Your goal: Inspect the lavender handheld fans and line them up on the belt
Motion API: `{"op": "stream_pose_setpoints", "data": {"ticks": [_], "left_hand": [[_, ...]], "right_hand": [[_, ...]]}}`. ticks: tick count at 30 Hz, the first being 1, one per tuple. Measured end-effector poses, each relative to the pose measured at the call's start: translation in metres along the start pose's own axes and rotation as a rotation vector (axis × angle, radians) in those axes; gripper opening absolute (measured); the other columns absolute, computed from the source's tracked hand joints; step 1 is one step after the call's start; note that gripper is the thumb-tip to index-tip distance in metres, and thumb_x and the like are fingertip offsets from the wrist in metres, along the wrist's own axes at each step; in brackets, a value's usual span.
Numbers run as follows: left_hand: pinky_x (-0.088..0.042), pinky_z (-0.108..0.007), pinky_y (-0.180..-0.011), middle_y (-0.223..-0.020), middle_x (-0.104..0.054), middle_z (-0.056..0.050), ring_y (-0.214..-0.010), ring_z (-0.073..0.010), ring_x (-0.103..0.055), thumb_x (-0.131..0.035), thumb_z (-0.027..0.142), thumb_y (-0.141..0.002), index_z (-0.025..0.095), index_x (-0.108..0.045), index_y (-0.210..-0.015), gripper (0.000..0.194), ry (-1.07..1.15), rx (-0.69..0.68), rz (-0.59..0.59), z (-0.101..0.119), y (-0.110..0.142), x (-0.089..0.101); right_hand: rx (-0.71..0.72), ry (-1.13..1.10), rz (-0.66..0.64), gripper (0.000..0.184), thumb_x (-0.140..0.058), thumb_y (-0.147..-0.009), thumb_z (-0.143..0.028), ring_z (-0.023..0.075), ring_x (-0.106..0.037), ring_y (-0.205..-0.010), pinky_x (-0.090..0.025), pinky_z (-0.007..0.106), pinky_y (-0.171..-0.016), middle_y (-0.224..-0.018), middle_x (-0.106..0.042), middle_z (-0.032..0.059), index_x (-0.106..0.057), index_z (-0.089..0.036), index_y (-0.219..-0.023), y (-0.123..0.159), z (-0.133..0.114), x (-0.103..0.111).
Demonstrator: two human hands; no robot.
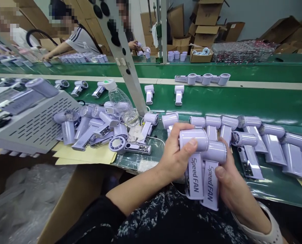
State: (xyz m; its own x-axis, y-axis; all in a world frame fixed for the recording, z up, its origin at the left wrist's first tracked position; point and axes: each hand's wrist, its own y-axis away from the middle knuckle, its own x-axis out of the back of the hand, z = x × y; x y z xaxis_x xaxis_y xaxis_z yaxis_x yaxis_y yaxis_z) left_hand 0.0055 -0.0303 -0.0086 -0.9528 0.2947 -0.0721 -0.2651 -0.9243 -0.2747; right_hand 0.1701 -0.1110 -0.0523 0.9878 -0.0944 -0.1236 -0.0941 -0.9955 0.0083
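Note:
Two lilac handheld fans are held side by side over the near edge of the bench, their handles printed "Speed FAN". My left hand (177, 152) is closed round the head of the left fan (195, 176), thumb across its barrel. Wrapped along the side of the right fan (210, 184) is my right hand (228, 173), with its thumb on the upper handle. The two fans touch each other. Just beyond them a row of similar fans (273, 145) lies on the green bench, and one fan (250, 159) there has an open handle showing its inside.
A pile of fans (97, 125) lies at left beside a clear bottle (120, 101) and a perforated metal box (57, 118). A slanted metal post (128, 71) rises mid-bench. More fans rest on the green belt (217, 98). Co-workers (82, 37) sit across, before cardboard boxes (209, 17).

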Motion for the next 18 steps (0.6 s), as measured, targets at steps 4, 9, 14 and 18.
{"op": "stream_pose_setpoints", "data": {"ticks": [4, 9, 14, 18], "left_hand": [[-0.049, -0.033, -0.07, -0.091, -0.061, -0.002, -0.075, -0.0182, -0.054, -0.045, 0.059, -0.1, 0.025, -0.058, -0.11, 0.037, -0.044, 0.002, 0.063, 0.002, -0.004, -0.005], [-0.05, -0.034, -0.068, -0.097, -0.064, -0.005, -0.077, -0.0194, -0.058, -0.021, 0.07, -0.102, 0.024, -0.061, -0.109, 0.061, 0.064, 0.072, -0.005, 0.002, -0.007, -0.011], [-0.05, -0.046, -0.1, -0.138, -0.056, -0.013, -0.113, -0.0293, -0.061, -0.059, 0.069, -0.091, 0.025, -0.046, -0.143, 0.07, -0.115, 0.016, -0.182, 0.0, -0.006, -0.005], [-0.041, -0.053, -0.114, -0.146, -0.053, -0.016, -0.129, -0.0326, -0.054, -0.052, 0.061, -0.097, 0.022, -0.04, -0.15, 0.066, -0.216, -0.063, -0.192, 0.0, -0.006, -0.005]], "right_hand": [[-0.071, 0.013, -0.116, 0.123, -0.074, -0.082, -0.072, 0.0363, -0.046, -0.147, -0.04, 0.061, -0.118, -0.165, -0.036, 0.0187, 0.005, -0.032, -0.167, 0.004, -0.001, -0.021], [-0.111, -0.033, -0.163, 0.095, -0.076, -0.087, -0.061, 0.0371, -0.059, -0.134, -0.054, 0.058, -0.106, -0.135, -0.065, 0.0153, -0.028, -0.027, -0.161, 0.002, -0.012, -0.038], [-0.046, -0.022, -0.09, 0.069, -0.076, -0.089, -0.054, 0.0363, -0.058, -0.133, -0.055, 0.057, -0.104, -0.121, -0.069, 0.0127, -0.047, -0.025, -0.144, 0.0, -0.015, -0.035], [-0.021, 0.03, -0.075, 0.063, -0.074, -0.09, -0.052, 0.0362, -0.059, -0.131, -0.058, 0.056, -0.1, -0.12, -0.068, 0.0122, -0.049, -0.026, -0.141, 0.0, -0.014, -0.032]]}}
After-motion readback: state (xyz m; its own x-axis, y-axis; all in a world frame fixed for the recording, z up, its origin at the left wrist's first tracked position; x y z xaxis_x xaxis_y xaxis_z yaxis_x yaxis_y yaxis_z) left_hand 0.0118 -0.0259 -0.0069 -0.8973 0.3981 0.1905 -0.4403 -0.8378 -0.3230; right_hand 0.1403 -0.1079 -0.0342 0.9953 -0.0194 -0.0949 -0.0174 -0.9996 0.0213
